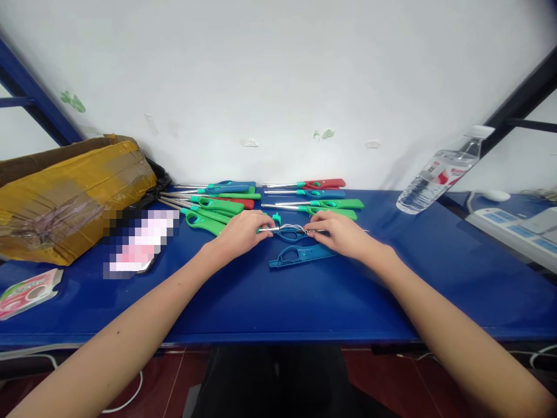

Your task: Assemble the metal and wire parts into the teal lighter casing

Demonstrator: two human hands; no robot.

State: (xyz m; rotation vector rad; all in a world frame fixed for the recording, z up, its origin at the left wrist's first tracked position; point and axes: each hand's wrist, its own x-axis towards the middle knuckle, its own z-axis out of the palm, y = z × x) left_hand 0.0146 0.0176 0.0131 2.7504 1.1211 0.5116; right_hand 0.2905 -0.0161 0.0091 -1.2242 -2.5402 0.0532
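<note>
My left hand [249, 231] pinches a thin metal tube [268, 229] beside a small teal-green trigger piece [277, 219]. My right hand [327, 231] has its fingers closed at the right end of several thin wires [292, 227]; exactly what it grips is too small to tell. Under the wires lies a blue handle shell [290, 235], partly hidden by my right hand. Nearer to me, a second blue handle shell [302, 255] rests on the table with its hollow side up.
Green, red and blue long lighters [217, 204] lie behind my left hand, more lighters [324, 193] behind my right. A taped box [73, 200] and a phone [143, 241] are left; a water bottle [441, 171] and power strip [513, 226] right, on a blue table [278, 307].
</note>
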